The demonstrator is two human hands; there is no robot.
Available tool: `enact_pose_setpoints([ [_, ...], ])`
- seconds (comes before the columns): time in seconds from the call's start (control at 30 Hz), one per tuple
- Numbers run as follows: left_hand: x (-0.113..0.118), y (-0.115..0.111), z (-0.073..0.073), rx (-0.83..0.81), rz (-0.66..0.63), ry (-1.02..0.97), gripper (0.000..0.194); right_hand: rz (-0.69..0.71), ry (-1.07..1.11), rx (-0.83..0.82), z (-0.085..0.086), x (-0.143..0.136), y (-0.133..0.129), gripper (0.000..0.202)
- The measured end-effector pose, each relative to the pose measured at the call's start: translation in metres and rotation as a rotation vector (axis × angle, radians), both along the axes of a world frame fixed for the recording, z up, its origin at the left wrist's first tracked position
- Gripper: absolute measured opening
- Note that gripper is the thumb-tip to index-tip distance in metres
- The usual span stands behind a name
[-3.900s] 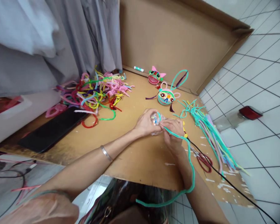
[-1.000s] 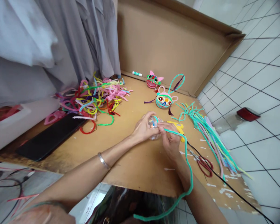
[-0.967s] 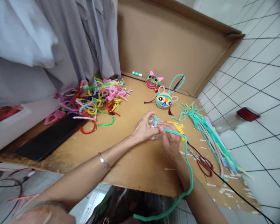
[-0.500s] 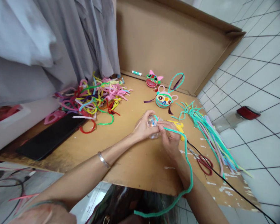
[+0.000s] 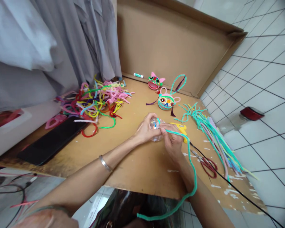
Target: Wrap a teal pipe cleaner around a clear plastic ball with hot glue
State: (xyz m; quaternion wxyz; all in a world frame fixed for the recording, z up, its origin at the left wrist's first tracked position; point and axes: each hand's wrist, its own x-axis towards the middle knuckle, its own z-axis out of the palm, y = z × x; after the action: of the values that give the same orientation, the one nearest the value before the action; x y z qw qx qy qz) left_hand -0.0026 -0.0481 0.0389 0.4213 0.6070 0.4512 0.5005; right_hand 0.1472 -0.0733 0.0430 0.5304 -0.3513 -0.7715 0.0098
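Between my hands is a clear plastic ball (image 5: pixel 156 138), with some colour showing through it. The fingers and thumb of my left hand (image 5: pixel 146 129) are wrapped round its left side. My right hand (image 5: pixel 173 139) pinches a turquoise pipe cleaner (image 5: pixel 192 164) against the ball's right side. From there the pipe cleaner loops over my right wrist, and its loose end hangs past the table's front edge. Just beyond my right hand lies a yellow glue gun (image 5: pixel 181 128), partly hidden by it. Red-handled scissors (image 5: pixel 208 167) rest to the right of my forearm.
Two decorated animal-face balls, one with pink round ears (image 5: pixel 166 102) and one with pink pointed ears (image 5: pixel 155 82), sit at the back. Tangled pipe cleaners (image 5: pixel 104 98) and a black phone-like slab (image 5: pixel 53 139) lie left. Straight pipe cleaners (image 5: pixel 213 139) and a black cord (image 5: pixel 237 191) lie right.
The view has shifted very slightly. Both hands keep their hold on the ball and pipe cleaner, with hardly any visible movement.
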Motion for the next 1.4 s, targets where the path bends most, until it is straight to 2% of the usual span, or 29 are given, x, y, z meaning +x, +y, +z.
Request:
enact_pose_setpoints([
  [0.27, -0.002, -0.002, 0.008, -0.041, -0.03, 0.002, 0.055, -0.007, -0.013, 0.006, 0.002, -0.001, -0.001, 0.021],
  [0.47, -0.006, -0.002, 0.011, -0.048, -0.056, -0.007, 0.064, 0.005, -0.027, -0.01, 0.002, 0.0, -0.002, 0.02],
  [0.63, -0.012, 0.0, 0.01, -0.074, -0.184, 0.019, 0.079, -0.009, -0.015, -0.026, 0.003, 0.001, -0.001, 0.02],
  [0.83, -0.014, 0.002, 0.007, -0.083, -0.238, -0.053, 0.083, -0.017, -0.005, -0.012, 0.003, -0.001, -0.002, 0.02],
  [1.07, -0.012, 0.002, 0.004, -0.009, -0.178, 0.008, 0.071, -0.003, 0.078, -0.055, 0.004, 0.001, -0.001, 0.019],
  [1.27, -0.011, 0.002, 0.004, 0.018, -0.194, -0.001, 0.073, -0.003, 0.197, -0.088, 0.005, 0.001, 0.001, 0.019],
  [1.4, -0.013, 0.005, -0.003, 0.082, -0.206, 0.046, 0.077, -0.024, 0.205, -0.114, 0.007, -0.001, -0.002, 0.02],
])
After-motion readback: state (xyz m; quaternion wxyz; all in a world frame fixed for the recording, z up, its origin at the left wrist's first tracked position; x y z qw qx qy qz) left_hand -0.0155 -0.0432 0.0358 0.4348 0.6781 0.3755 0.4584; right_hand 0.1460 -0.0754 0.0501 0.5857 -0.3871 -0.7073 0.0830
